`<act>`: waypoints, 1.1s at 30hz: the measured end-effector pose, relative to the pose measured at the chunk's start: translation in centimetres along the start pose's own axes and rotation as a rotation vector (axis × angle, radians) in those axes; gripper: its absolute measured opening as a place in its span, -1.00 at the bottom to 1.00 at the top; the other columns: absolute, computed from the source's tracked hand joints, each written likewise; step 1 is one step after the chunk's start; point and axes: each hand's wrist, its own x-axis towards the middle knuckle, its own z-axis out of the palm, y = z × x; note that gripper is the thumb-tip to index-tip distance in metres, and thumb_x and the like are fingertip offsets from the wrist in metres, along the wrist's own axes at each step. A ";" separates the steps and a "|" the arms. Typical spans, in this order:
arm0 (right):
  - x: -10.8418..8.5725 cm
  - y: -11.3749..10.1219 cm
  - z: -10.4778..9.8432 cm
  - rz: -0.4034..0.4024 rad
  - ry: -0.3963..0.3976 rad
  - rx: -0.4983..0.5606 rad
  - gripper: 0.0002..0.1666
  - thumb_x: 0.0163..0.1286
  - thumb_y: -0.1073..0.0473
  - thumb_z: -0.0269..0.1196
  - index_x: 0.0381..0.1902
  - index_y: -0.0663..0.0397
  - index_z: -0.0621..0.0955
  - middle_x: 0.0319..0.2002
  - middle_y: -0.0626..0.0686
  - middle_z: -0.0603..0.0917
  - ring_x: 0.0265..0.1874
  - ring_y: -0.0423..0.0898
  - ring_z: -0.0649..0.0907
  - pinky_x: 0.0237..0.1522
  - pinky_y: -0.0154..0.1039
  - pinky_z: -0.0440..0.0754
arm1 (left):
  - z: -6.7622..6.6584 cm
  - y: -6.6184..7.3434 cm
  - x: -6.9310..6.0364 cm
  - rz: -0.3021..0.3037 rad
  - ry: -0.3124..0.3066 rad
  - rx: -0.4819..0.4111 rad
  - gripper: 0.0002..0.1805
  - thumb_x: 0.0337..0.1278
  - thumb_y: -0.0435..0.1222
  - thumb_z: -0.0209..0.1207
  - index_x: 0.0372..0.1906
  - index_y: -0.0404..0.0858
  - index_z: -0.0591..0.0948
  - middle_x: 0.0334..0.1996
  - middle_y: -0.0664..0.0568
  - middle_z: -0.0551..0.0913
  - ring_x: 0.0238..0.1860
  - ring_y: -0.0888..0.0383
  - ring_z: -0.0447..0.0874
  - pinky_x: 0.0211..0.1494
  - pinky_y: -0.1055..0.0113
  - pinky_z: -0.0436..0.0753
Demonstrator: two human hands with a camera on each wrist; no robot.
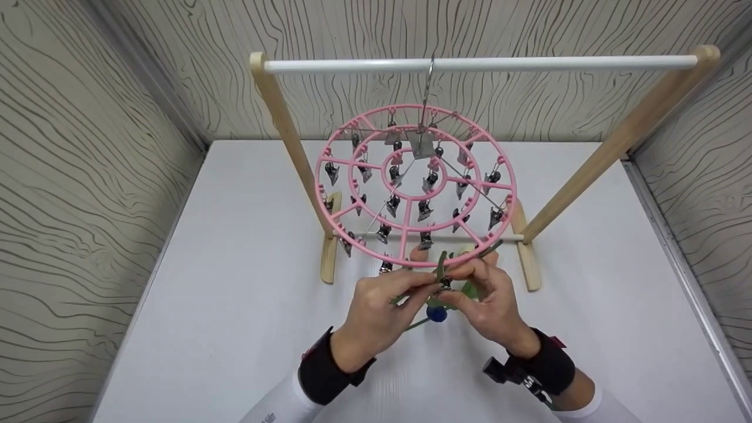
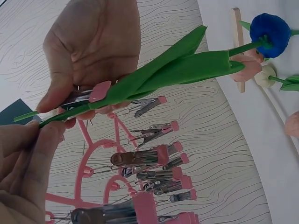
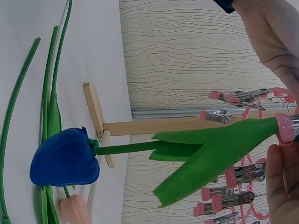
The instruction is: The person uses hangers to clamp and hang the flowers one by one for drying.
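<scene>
My left hand [image 1: 379, 308] pinches the green stem of an artificial blue tulip [image 3: 65, 156] close to the stem's end. Facing it, my right hand [image 1: 490, 299] holds a metal clip with pink tips [image 2: 100, 91] between thumb and fingers. The clip's tips lie at the stem, just above the green leaves [image 2: 173, 70]; whether they bite on it cannot be told. Flower head down, the tulip hangs below both hands. The clip is at the near rim of a round pink hanger [image 1: 405, 261], from which several more clips [image 1: 425, 210] dangle.
A wooden stand [image 1: 617, 138] with a white crossbar [image 1: 352, 66] carries the hanger by its hook [image 1: 430, 76]. On the white table [image 1: 235, 294] lie more artificial tulips, among them a pink one [image 3: 74, 209] and a white one [image 2: 265, 77], with long green stems [image 3: 16, 107].
</scene>
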 end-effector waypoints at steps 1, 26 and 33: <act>0.0 0.0 0.0 0.005 0.001 -0.004 -0.64 -0.04 0.69 0.30 -0.23 0.52 0.53 -0.11 0.06 0.70 -0.07 -0.20 0.71 0.03 -0.41 0.69 | 0.0 0.0 0.0 0.001 0.001 0.005 -0.87 0.18 -0.32 0.25 -0.21 -0.27 0.72 -0.32 0.01 0.80 -0.27 0.30 0.79 -0.16 0.69 0.66; -1.8 1.0 -3.5 0.040 0.125 -0.068 -0.56 -0.04 0.72 0.28 -0.12 0.61 0.56 -0.13 0.13 0.71 -0.15 -0.17 0.71 -0.04 -0.42 0.71 | -0.1 -3.2 -4.3 -0.058 -0.072 0.005 -0.85 0.18 -0.27 0.27 -0.16 -0.17 0.67 -0.33 0.07 0.78 -0.27 0.34 0.76 -0.18 0.66 0.67; -2.5 1.6 -4.9 0.025 0.162 -0.057 -0.52 -0.05 0.78 0.22 -0.06 0.71 0.50 -0.07 0.21 0.70 -0.07 -0.10 0.72 0.01 -0.37 0.70 | -0.3 -4.1 -5.6 -0.151 -0.098 -0.008 -0.86 0.23 -0.23 0.23 -0.16 -0.14 0.68 -0.32 0.08 0.77 -0.28 0.38 0.73 -0.21 0.70 0.65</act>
